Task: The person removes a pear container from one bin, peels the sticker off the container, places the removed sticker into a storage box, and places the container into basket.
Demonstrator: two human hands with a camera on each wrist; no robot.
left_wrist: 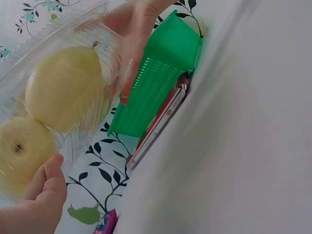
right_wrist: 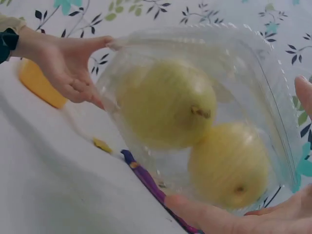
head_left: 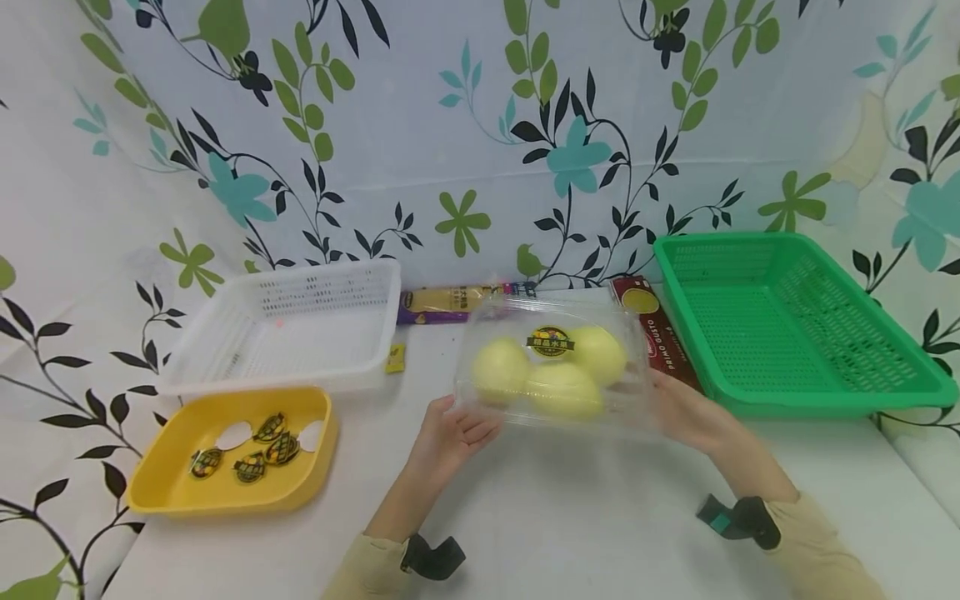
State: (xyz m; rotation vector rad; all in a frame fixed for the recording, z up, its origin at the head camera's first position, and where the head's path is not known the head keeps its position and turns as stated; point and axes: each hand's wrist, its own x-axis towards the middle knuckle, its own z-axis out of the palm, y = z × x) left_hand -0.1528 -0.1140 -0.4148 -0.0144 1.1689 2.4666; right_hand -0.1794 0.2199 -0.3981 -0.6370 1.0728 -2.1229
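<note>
The left hand (head_left: 450, 440) and right hand (head_left: 686, 412) have fingers gripping a clear, ribbed plastic box (head_left: 555, 311) of rounded fruits (head_left: 566, 396), a mesh basket (head_left: 780, 337) at its three o'clock.

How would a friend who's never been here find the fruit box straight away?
Over the white table, look between the white basket and the green basket. There, the left hand and right hand hold up a clear box. Unlike both baskets, it's see-through, with yellow fruits and a black label.
</note>
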